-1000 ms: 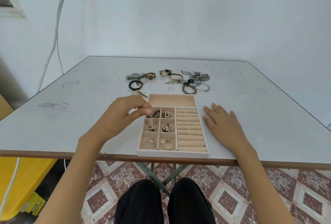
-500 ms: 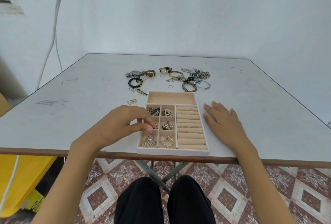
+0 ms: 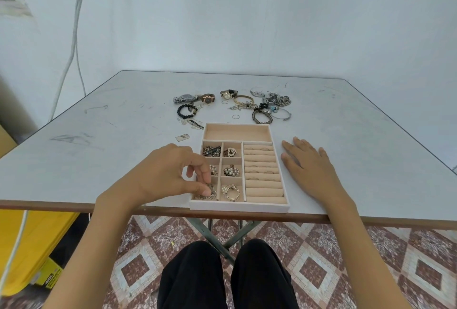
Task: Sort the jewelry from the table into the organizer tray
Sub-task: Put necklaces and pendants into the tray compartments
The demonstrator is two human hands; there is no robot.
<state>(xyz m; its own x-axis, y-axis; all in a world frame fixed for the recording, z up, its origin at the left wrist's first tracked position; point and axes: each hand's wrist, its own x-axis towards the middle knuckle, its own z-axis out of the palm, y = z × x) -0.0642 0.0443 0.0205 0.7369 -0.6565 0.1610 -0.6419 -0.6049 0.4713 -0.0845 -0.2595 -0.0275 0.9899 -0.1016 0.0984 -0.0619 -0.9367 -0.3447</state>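
Tray (image 3: 239,207) at near table (image 3: 99,160) edge | left fingers (image 3: 204,172) pinch brooch (image 3: 206,195) | right fingers (image 3: 291,150) flat alongside

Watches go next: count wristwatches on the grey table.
3, far row: silver metal-band watch leftmost, brown-dial watch beside it, gold-faced black-strap watch further right. Tangled silver chains may hide more.

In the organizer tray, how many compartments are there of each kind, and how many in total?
Small square compartments in the tray: 6
Long compartment at the far end: 1
Ring-roll section on the right: 1
Total: 8
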